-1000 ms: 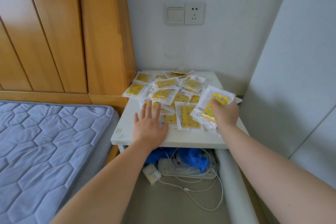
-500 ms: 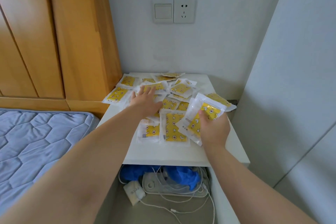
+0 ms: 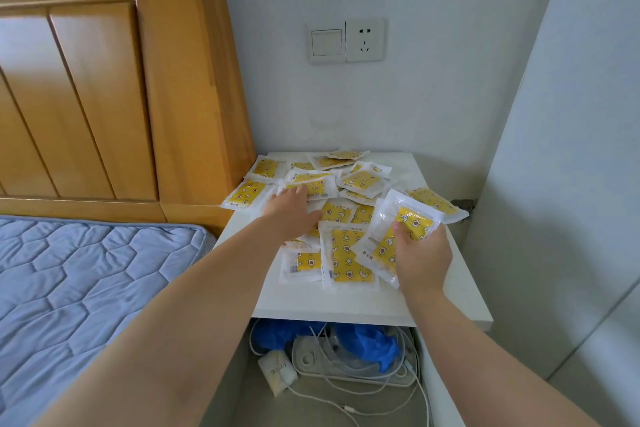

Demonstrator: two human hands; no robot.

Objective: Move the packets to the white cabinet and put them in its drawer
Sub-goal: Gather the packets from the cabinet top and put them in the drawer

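Packets strewn over a bedside table – two hands at work among them.

Beside the wooden headboard [image 3: 104, 97] and the blue quilted mattress [image 3: 86, 288] we see the white bedside table [image 3: 346, 305], its top scattered with yellow-printed packets [image 3: 360, 180], many overlapping. Our left hand [image 3: 291, 208] lies flat on the pile, fingers straight and gripping nothing. Our right hand [image 3: 422, 253], near the table's right side, curls round a small stack [image 3: 408, 222] of them – thumb pressed on the front one.

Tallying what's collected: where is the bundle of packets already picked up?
In the head view, the right hand grips the bundle of packets above the right side of the table, just right of the loose packets.
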